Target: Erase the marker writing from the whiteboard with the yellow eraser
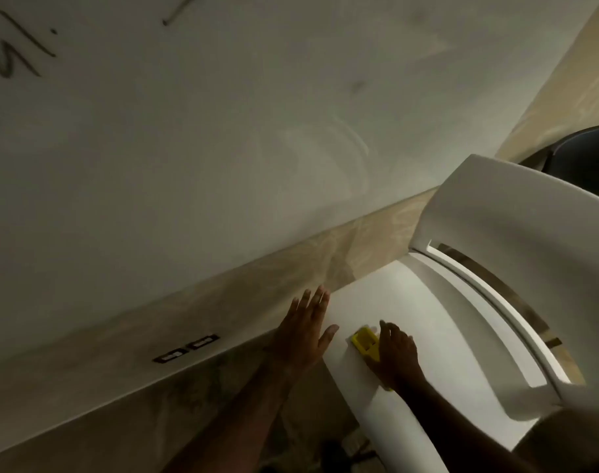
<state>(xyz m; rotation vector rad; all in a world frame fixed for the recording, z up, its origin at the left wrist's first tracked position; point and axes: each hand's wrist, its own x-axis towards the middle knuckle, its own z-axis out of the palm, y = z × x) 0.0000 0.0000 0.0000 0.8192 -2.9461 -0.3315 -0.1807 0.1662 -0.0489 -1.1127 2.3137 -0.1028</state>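
The whiteboard fills the upper left of the head view, with dark marker writing at its top left and another stroke at the top. The yellow eraser lies on the seat of a white chair. My right hand rests over the eraser's near end, fingers curled on it. My left hand is flat with fingers spread at the seat's left edge, holding nothing.
A wood-grain wall panel runs below the board, with two small dark sockets set in it. The chair's white backrest rises at the right. A dark chair stands behind it.
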